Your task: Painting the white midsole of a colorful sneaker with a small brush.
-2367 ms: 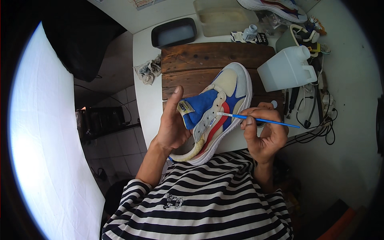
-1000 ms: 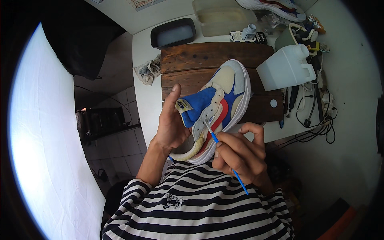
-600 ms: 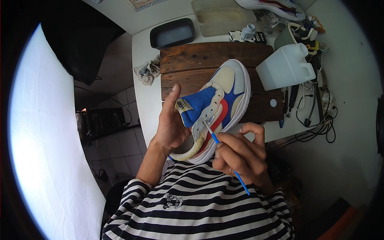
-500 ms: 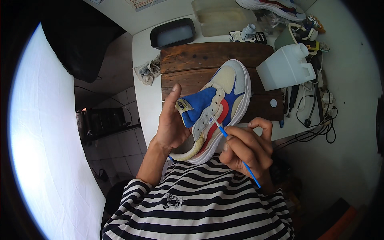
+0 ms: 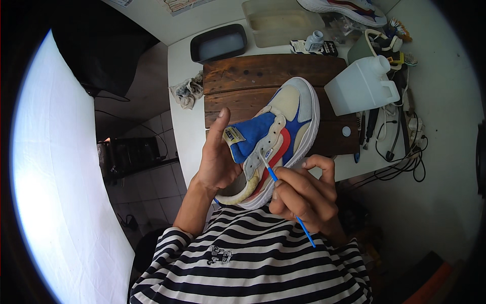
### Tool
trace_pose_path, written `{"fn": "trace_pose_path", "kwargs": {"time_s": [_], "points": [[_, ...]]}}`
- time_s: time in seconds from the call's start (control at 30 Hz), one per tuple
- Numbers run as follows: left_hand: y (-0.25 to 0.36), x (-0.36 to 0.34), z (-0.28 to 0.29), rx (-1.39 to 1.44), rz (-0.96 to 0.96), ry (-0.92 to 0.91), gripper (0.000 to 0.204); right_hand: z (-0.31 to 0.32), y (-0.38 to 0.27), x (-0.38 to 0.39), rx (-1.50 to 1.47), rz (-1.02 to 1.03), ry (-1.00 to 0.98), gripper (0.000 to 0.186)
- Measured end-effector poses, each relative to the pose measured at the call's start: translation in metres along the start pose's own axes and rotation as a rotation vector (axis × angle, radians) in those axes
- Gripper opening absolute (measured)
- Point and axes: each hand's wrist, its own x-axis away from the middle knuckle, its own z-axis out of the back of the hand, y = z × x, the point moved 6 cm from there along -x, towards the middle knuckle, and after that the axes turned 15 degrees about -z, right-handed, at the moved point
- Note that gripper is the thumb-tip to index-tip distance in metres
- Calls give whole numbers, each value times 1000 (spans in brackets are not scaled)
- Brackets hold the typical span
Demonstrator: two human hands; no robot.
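A blue, cream, grey and red sneaker point(image 5: 291, 109) without laces is tilted above my lap, its toe pointing away and its white sole to the right. My left hand point(image 5: 216, 159) holds it from the tongue side, thumb up; the other fingers are hidden in and behind the shoe. My right hand point(image 5: 306, 195) pinches a thin blue paintbrush point(image 5: 272, 173). The pale brush tip meets the grey eyelet strip beside a small label on the shoe's side.
Beneath the shoe's toe lies a dark wooden board point(image 5: 238, 76) on a white table point(image 5: 185, 129). Around it are a crumpled rag point(image 5: 188, 91), a black tray point(image 5: 218, 43), a clear tub point(image 5: 281, 25), a small bottle point(image 5: 315, 40), a white jug point(image 5: 357, 86), another sneaker point(image 5: 349, 11) and cables point(image 5: 405, 157).
My right hand and the paintbrush have moved left and slightly down, bringing the tip further left on the eyelet strip. The sneaker has shifted very slightly.
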Motion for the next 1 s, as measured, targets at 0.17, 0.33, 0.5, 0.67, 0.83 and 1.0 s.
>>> {"fn": "trace_pose_path", "kwargs": {"time_s": [0.17, 0.33, 0.5, 0.67, 0.83, 1.0], "points": [[4, 2, 2, -44, -16, 19, 77, 9, 7, -10, 1, -39, 46, 22], [5, 2, -1, -19, -44, 5, 75, 1, 0, -6, -38, 4, 17, 20], [6, 2, -6, -41, -57, -2, 76, 5, 12, -8, 23, -58, 44, 21], [8, 3, -5, -72, -49, -13, 79, 11, 2, -8, -111, -40, -5, 17], [13, 5, -6, -288, -65, 77, 99, 53, 62, -10, -28, -211, 236, 12], [11, 1, 7, -274, -85, 100, 95, 63, 121, 11, -94, -560, 281, 10]]}}
